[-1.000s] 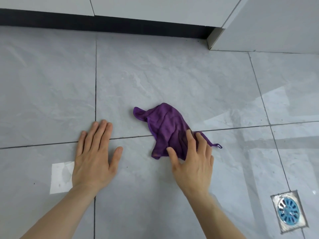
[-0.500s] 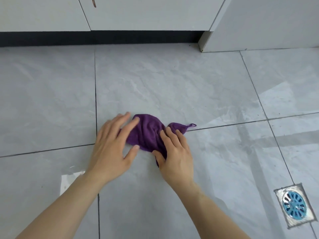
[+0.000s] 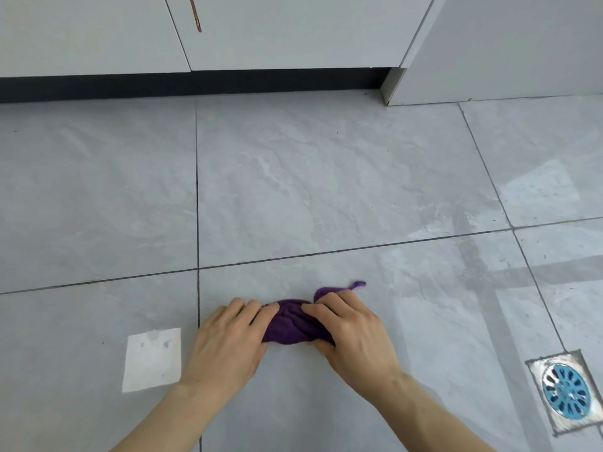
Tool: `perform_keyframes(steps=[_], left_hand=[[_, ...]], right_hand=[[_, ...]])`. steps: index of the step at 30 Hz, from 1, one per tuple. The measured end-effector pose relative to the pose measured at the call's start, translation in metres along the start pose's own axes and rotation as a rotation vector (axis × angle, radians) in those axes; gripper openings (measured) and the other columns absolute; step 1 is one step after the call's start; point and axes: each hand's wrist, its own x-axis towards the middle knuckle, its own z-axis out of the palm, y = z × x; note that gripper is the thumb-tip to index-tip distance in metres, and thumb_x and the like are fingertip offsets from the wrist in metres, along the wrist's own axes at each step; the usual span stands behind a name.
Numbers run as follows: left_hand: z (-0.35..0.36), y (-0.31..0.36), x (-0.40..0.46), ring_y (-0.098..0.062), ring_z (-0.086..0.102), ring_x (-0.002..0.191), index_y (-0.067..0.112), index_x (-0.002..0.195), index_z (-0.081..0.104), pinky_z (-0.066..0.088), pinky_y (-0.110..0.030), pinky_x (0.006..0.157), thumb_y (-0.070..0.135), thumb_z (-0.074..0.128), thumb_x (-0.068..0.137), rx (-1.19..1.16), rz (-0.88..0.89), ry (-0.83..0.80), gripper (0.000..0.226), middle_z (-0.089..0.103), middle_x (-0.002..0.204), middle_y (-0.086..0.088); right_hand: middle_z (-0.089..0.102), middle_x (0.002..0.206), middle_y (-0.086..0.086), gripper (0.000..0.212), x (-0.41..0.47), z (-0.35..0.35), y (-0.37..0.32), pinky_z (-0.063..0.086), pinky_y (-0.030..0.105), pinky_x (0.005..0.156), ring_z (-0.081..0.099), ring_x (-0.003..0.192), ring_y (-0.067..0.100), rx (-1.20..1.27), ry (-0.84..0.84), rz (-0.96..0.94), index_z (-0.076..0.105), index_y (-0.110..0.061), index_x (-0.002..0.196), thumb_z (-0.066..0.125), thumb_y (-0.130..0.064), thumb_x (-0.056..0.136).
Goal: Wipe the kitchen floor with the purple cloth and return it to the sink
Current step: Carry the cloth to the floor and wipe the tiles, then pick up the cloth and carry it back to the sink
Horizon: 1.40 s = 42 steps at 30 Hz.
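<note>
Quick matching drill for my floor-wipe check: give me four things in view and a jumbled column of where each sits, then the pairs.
Things:
1. purple cloth
2. floor drain
3. white patch
4. brown streak

Places:
A. on the cabinet door, far side
B. bunched between both hands
C. on the tile left of the left hand
D. set in the floor at the near right

Pairs: 1-B, 2-D, 3-C, 4-A
</note>
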Motion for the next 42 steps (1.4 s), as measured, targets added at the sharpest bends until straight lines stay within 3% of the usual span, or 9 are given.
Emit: perform_keyframes(steps=[4,7,9,14,20,27,30,34,42], left_hand=[[-0.001,0.008,-0.006,-0.015,0.062,0.070,0.033,0.099,0.067,0.047,-0.027,0.052,0.028,0.089,0.053,-0.069,-0.028,-0.081,0.051,0.060,0.077,0.014],[-0.005,0.010,-0.011,-0.010,0.062,0.069,0.037,0.092,0.061,0.040,-0.023,0.050,0.031,0.084,0.058,-0.113,-0.034,-0.162,0.041,0.059,0.074,0.015],[-0.011,0.009,-0.011,-0.012,0.064,0.079,0.037,0.096,0.057,0.042,-0.025,0.057,0.029,0.076,0.071,-0.178,-0.088,-0.166,0.032,0.063,0.081,0.014],[-0.056,0.004,0.008,-0.021,0.063,0.100,0.037,0.119,0.045,0.047,-0.035,0.075,0.028,0.067,0.084,-0.319,-0.214,-0.082,0.042,0.066,0.108,0.018],[-0.135,0.009,0.032,-0.023,0.050,0.074,0.028,0.104,0.045,0.033,-0.034,0.065,0.020,0.066,0.084,-0.253,-0.187,0.019,0.030,0.055,0.082,0.004],[-0.275,0.041,0.014,-0.021,0.041,0.073,0.022,0.106,0.049,0.030,-0.033,0.070,0.014,0.065,0.085,-0.193,-0.175,-0.011,0.028,0.037,0.070,0.015],[-0.343,0.061,-0.001,-0.021,0.040,0.073,0.022,0.105,0.049,0.029,-0.033,0.068,0.014,0.065,0.085,-0.184,-0.173,-0.035,0.027,0.039,0.071,0.013],[-0.445,0.091,-0.026,-0.020,0.038,0.071,0.022,0.104,0.051,0.030,-0.032,0.069,0.014,0.066,0.086,-0.180,-0.166,-0.050,0.025,0.033,0.067,0.018],[-0.684,0.160,-0.082,-0.017,0.051,0.080,0.030,0.099,0.048,0.039,-0.032,0.077,0.017,0.069,0.084,-0.234,-0.198,-0.009,0.029,0.058,0.082,0.015]], right_hand=[[0.060,0.083,-0.011,0.045,-0.009,0.001,-0.007,0.046,0.032,0.045,0.056,0.071,0.017,-0.031,-0.101,0.073,0.060,-0.031,0.101,0.080,-0.018,0.063],[0.064,0.090,-0.007,0.034,-0.012,-0.010,-0.007,0.049,0.037,0.059,0.060,0.076,0.022,0.007,-0.194,0.114,0.055,-0.029,0.105,0.069,-0.021,0.075],[0.065,0.099,-0.008,0.033,-0.010,-0.021,-0.006,0.051,0.040,0.069,0.062,0.086,0.024,0.060,-0.234,0.141,0.053,-0.031,0.110,0.063,-0.024,0.080],[0.068,0.095,-0.009,0.035,0.004,-0.056,-0.005,0.048,0.038,0.063,0.063,0.082,0.025,0.101,-0.085,0.213,0.045,-0.030,0.108,0.069,-0.033,0.083],[0.066,0.089,-0.010,0.031,0.021,-0.124,-0.010,0.042,0.036,0.062,0.058,0.078,0.025,0.096,0.012,0.271,0.050,-0.029,0.107,0.071,-0.040,0.087],[0.065,0.097,-0.005,0.028,-0.002,-0.247,-0.062,0.049,0.039,0.067,0.059,0.086,0.027,0.045,0.049,0.289,0.056,-0.025,0.110,0.070,-0.038,0.089],[0.063,0.100,-0.004,0.029,-0.022,-0.308,-0.089,0.048,0.038,0.066,0.059,0.088,0.026,0.041,0.061,0.291,0.058,-0.023,0.110,0.072,-0.037,0.089],[0.054,0.106,-0.002,0.031,-0.051,-0.404,-0.130,0.040,0.035,0.062,0.048,0.076,0.022,0.020,0.038,0.314,0.060,-0.020,0.110,0.072,-0.039,0.089],[0.052,0.111,-0.002,0.034,-0.117,-0.642,-0.227,0.041,0.034,0.065,0.057,0.097,0.022,0.012,0.030,0.295,0.060,-0.019,0.115,0.068,-0.043,0.092]])
